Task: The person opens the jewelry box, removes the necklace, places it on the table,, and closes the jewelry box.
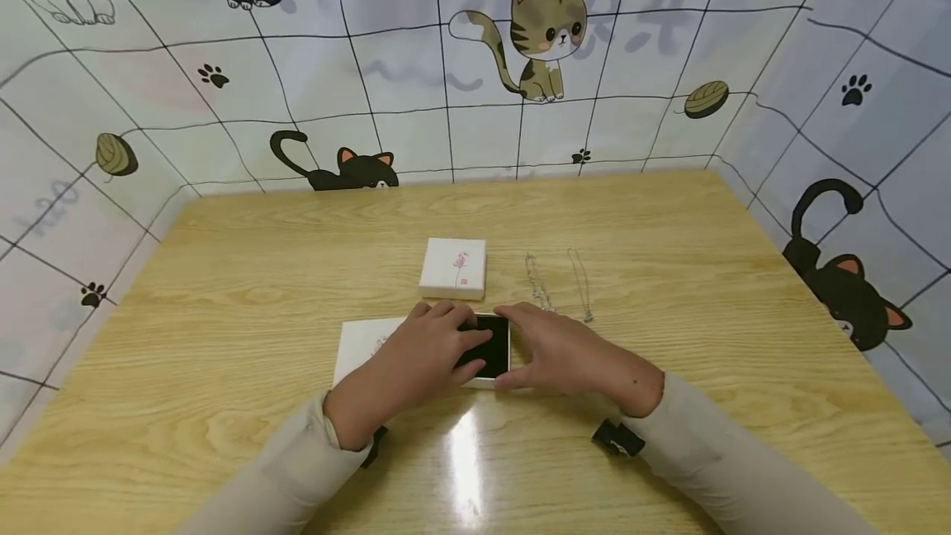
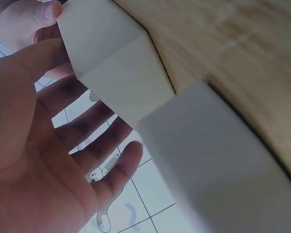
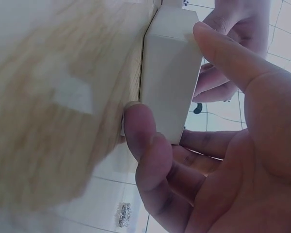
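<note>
An open white gift box [image 1: 483, 384] with a black inside [image 1: 496, 357] lies on the table before me. My left hand [image 1: 434, 345] reaches over it from the left, its fingers loosely spread at the black inside. The right hand [image 1: 560, 345] holds the box's right end, thumb at the near corner [image 3: 203, 36] and fingers round the far side. Directly left of the open box lies a white box-shaped piece [image 1: 358, 343] with a pink print, partly covered by my left hand. In the left wrist view this white piece [image 2: 218, 160] stands close beside the open box [image 2: 121, 73].
Behind the open box stands a smaller white box [image 1: 453, 268] with a pink flower print. Two thin silvery chains, one on the left [image 1: 537, 281] and one on the right [image 1: 583, 287], lie behind my right hand. Cat-patterned cloth [image 1: 475, 130] encloses the wooden table [image 1: 245, 271].
</note>
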`<act>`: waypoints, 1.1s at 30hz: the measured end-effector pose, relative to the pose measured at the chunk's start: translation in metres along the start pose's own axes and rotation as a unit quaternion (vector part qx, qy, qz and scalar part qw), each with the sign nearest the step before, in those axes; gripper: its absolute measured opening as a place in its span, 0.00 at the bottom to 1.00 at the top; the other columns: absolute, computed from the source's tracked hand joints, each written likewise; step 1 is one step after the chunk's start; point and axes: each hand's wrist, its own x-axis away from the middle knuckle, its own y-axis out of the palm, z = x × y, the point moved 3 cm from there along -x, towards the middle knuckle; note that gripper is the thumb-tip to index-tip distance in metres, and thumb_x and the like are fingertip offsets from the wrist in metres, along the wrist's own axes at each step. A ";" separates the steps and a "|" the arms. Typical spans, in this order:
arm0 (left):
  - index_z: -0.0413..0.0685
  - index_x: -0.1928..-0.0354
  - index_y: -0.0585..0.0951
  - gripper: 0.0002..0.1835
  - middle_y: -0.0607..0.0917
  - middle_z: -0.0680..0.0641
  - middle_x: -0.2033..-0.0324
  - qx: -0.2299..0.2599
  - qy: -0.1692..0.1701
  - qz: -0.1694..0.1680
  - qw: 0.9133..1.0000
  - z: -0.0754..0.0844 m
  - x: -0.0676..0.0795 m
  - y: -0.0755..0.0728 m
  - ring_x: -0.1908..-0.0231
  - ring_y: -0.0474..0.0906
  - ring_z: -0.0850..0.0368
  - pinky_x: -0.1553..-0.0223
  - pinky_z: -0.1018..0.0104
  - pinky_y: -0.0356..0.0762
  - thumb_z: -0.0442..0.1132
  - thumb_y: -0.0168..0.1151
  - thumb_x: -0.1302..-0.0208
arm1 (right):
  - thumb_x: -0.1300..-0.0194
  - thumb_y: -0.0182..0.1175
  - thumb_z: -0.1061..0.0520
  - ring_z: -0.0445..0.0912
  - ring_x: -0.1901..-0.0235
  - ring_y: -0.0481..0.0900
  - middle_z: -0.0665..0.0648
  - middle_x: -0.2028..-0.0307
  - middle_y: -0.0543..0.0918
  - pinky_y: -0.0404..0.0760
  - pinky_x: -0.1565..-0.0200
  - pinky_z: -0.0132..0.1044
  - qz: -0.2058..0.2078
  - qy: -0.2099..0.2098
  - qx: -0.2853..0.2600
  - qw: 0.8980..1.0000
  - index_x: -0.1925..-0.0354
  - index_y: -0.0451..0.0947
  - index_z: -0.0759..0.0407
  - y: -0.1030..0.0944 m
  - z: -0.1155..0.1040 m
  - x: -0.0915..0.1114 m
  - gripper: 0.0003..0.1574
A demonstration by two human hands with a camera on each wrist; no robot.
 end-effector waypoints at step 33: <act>0.56 0.26 0.66 0.54 0.72 0.41 0.33 0.123 -0.137 -0.101 0.978 -0.076 0.071 -0.008 0.35 0.70 0.38 0.40 0.34 0.68 0.57 0.81 0.57 | 0.48 0.74 0.34 0.54 0.29 0.67 0.58 0.28 0.68 0.69 0.33 0.52 0.003 -0.024 -0.008 1.000 0.26 0.60 0.59 0.001 0.007 -0.002 0.62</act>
